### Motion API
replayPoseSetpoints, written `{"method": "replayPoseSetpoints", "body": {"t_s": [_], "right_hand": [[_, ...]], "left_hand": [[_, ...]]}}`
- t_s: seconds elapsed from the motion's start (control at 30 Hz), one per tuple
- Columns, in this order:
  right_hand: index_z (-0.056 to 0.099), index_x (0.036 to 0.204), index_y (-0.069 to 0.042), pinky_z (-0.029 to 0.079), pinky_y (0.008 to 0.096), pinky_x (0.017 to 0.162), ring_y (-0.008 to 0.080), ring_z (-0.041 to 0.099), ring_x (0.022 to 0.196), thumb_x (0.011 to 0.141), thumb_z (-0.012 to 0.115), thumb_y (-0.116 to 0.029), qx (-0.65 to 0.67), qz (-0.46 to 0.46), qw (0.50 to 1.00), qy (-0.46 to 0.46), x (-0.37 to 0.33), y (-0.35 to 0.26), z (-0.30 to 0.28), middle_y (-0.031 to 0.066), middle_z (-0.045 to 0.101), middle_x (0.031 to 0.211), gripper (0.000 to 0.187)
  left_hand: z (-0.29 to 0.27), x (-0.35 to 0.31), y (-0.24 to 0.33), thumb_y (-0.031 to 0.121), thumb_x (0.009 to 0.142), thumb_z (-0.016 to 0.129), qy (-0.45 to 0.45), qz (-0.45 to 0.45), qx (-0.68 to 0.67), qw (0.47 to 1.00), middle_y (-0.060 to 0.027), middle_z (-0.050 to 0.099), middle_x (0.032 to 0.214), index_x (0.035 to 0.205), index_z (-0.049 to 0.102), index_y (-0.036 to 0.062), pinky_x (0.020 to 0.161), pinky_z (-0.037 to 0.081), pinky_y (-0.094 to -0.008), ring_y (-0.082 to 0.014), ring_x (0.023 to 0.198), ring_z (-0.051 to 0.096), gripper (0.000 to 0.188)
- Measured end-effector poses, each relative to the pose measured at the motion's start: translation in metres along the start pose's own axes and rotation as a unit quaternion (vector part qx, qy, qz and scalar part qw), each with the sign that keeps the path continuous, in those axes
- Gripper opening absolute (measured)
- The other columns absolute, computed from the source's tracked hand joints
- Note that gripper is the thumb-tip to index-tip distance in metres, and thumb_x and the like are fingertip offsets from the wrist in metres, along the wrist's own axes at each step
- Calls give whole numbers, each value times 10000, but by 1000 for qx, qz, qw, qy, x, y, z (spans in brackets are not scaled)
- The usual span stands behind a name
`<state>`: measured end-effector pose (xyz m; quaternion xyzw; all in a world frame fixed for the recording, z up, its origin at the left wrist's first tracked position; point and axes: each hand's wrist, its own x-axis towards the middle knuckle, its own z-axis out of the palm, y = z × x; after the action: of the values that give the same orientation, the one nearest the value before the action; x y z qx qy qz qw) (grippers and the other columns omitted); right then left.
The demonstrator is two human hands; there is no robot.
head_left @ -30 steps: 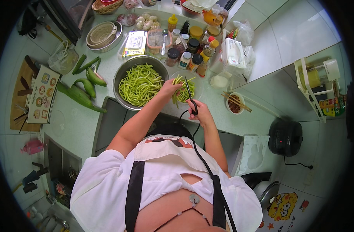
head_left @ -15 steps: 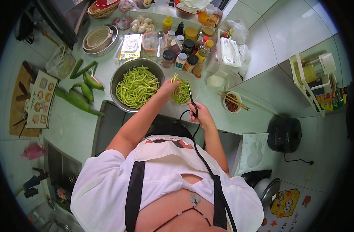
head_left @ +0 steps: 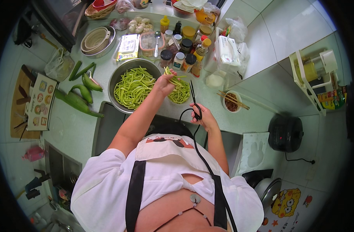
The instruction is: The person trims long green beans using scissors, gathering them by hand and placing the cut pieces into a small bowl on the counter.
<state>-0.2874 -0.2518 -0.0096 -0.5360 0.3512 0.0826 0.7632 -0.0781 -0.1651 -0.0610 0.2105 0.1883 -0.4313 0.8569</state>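
My left hand (head_left: pixel 165 85) is closed on a few thin green stems (head_left: pixel 172 74), which look like garlic scapes. It sits at the right rim of a steel bowl (head_left: pixel 110 88) heaped with cut stems (head_left: pixel 134 86). Just right of that hand, a smaller pile of stems (head_left: pixel 180 92) lies on what seems a clear plate or bag, its edges hard to see. My right hand (head_left: pixel 203 116) grips black-handled scissors (head_left: pixel 192 91). Their blades point away from me, slightly apart, beside the small pile and touching no stem.
Large green peppers (head_left: pixel 78 102) lie left of the bowl. Spice jars (head_left: pixel 179 60) and bottles stand behind it, with garlic bulbs (head_left: pixel 140 25) farther back. At the right is a small bowl (head_left: pixel 232 102) with chopsticks across it. A black cord (head_left: pixel 196 133) hangs by my right hand.
My left hand has drawn slightly left and nearer to me with the stems, away from the blades. The scissors have shifted a little right, their blades now parted.
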Motion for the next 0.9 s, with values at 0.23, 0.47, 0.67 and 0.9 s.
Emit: {"method": "replayPoseSetpoints", "body": {"t_s": [0.23, 0.47, 0.67, 0.9], "right_hand": [[495, 1056, -96, 470, 228, 556, 72, 504, 542, 861, 494, -278, 14, 17, 999, -42, -1, 4, -5, -11, 518, 691, 267], [455, 1098, -63, 475, 280, 635, 98, 507, 601, 876, 468, -230, 5, -31, 997, -66, 16, 4, -6, 9, 503, 729, 279], [491, 1073, -67, 449, 217, 573, 69, 501, 571, 858, 500, -227, -52, -69, 995, -47, 20, -3, 2, -5, 509, 704, 269], [527, 1041, -81, 410, 193, 481, 54, 479, 500, 819, 561, -264, -71, -41, 997, -13, 24, -11, 15, -12, 513, 656, 289]], "left_hand": [[-2, 14, -4, -59, 814, 429, 3, 23, -55, 998, -77, 510, 959, 1025, 482, 24, 864, 403, -372, -195, 877, 528, 232], [0, 5, -6, -49, 823, 435, 24, -35, -51, 998, -91, 531, 949, 1025, 473, 16, 885, 412, -370, -209, 915, 541, 216], [-1, -5, -1, -69, 803, 457, 21, -36, 95, 995, -94, 522, 947, 1032, 438, 40, 846, 444, -423, -228, 951, 539, 254], [-4, -5, -8, -87, 789, 449, 10, 9, 206, 978, -117, 504, 963, 1043, 409, 40, 759, 483, -437, -261, 919, 548, 287]]}}
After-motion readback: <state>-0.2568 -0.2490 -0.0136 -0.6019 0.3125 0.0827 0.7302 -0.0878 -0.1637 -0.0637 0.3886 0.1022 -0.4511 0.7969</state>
